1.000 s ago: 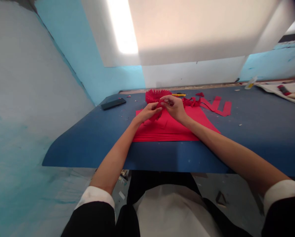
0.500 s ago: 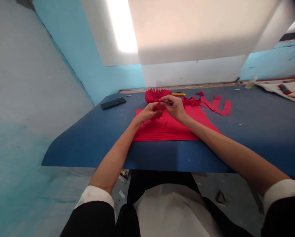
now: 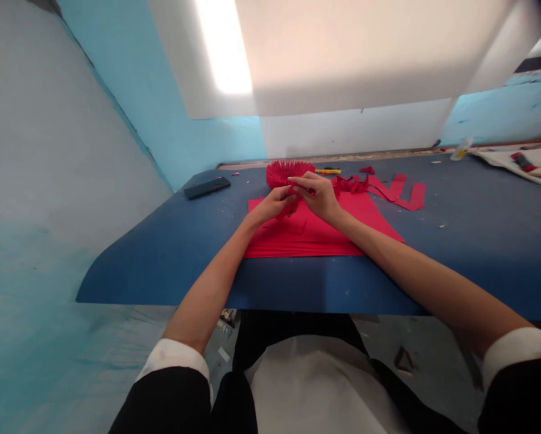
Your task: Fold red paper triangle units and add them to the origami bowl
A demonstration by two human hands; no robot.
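Both hands meet above a stack of red sheets (image 3: 338,232) on the blue table. My left hand (image 3: 274,205) is closed around a small red piece (image 3: 289,202), which looks like folded paper and is partly hidden by the fingers. My right hand (image 3: 316,194) pinches at the top of the same piece, its fingertips touching those of the left. Just behind the hands sits a round red bundle with spiky pleated edges (image 3: 284,172). Crumpled red strips (image 3: 352,184) lie right of my right hand.
A dark phone-like slab (image 3: 207,188) lies at the left. Behind the sheets is a yellow cutter (image 3: 328,171). Flat red strips (image 3: 408,194) spread to the right. Farther right stand a small clear bottle (image 3: 462,149) and a pale cloth or paper (image 3: 500,161) with tools.
The right fingers have shifted slightly left over the small red piece, the index finger now stretched straighter. The left hand keeps its hold, and the things on the table stay put.
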